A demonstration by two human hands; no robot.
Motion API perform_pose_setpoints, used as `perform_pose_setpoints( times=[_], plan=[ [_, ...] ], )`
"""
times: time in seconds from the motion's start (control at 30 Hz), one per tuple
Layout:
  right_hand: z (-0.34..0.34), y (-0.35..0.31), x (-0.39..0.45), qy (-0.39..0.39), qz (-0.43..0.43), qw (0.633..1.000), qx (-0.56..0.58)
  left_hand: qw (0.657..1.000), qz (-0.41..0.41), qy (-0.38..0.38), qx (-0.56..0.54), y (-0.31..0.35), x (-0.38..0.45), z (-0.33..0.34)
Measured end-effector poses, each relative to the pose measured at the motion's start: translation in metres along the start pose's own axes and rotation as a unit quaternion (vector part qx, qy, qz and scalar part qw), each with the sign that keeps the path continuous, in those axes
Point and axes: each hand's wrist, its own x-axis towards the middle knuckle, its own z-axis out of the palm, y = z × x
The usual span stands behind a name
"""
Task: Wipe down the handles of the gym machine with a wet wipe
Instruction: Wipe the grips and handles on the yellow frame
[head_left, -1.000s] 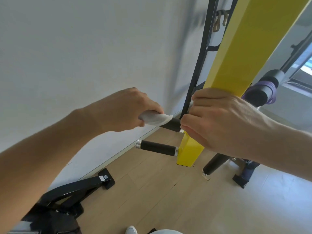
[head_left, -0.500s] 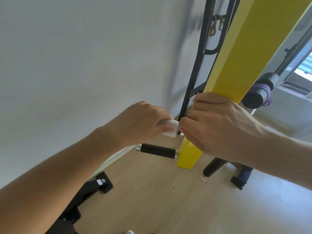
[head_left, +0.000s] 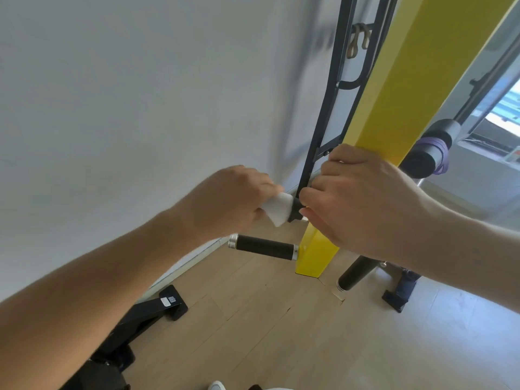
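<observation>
1. The left hand [head_left: 228, 204] is closing tight around a white wet wipe [head_left: 277, 208] — the wipe is wrapping the upper black handle [head_left: 295, 211] of the gym machine.
2. The right hand [head_left: 357, 198] is curling its fingers [head_left: 312, 197] around the same handle, just beside the wipe, right against the yellow post [head_left: 394, 108].
3. Only a short bit of that handle is showing between the 2 hands.
4. A lower black handle [head_left: 264, 247] is sticking out from the yellow post, bare — no hand is touching it.
5. A black padded bar [head_left: 356, 273] is pointing down toward the wooden floor [head_left: 253, 333].
</observation>
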Motion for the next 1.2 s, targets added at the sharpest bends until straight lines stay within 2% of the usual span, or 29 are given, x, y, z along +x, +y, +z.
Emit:
perform_pose_setpoints(
  times=[0.13, 0.23, 0.33, 0.43, 0.5, 0.57, 0.7, 0.77, 0.83, 1.0, 1.13, 1.2],
  plan=[
    [0.000, 0.000, -0.002, 0.019, 0.008, 1.000, -0.012, 0.998, 0.007, 0.058, -0.016, 0.040, 0.021, 0.014],
    [-0.001, 0.003, -0.005, 0.031, 0.006, 0.999, -0.006, 0.996, 0.011, 0.073, -0.044, 0.031, 0.019, 0.013],
    [-0.001, 0.002, -0.007, 0.012, -0.004, 1.000, 0.014, 0.998, -0.041, -0.048, -0.027, 0.002, 0.002, -0.002],
    [0.000, 0.001, -0.006, 0.015, 0.000, 1.000, 0.026, 0.992, -0.052, -0.089, -0.073, -0.004, 0.001, -0.013],
    [0.002, 0.000, -0.005, 0.034, 0.011, 0.999, 0.026, 0.992, -0.047, -0.082, -0.089, 0.009, 0.013, -0.013],
    [0.003, 0.000, -0.005, 0.055, 0.020, 0.998, 0.036, 0.996, -0.034, -0.059, -0.055, 0.023, 0.025, -0.004],
    [0.009, -0.001, -0.006, 0.108, 0.024, 0.992, 0.068, 0.995, 0.017, 0.080, -0.048, 0.034, 0.025, 0.013],
    [0.013, 0.000, -0.007, 0.162, 0.029, 0.983, 0.084, 0.993, 0.034, 0.105, -0.036, 0.031, 0.017, 0.021],
    [0.017, 0.001, -0.007, 0.200, 0.024, 0.975, 0.091, 0.994, 0.027, 0.104, -0.002, 0.015, 0.003, 0.023],
    [0.022, -0.002, -0.003, 0.215, 0.011, 0.972, 0.098, 0.997, -0.029, 0.058, 0.038, -0.028, -0.027, 0.005],
    [0.025, -0.004, 0.004, 0.250, 0.007, 0.964, 0.091, 0.998, -0.038, 0.013, 0.038, -0.004, 0.003, 0.005],
    [0.028, -0.004, 0.006, 0.279, 0.009, 0.955, 0.104, 0.998, -0.035, 0.042, 0.011, 0.023, 0.022, 0.008]
  ],
)
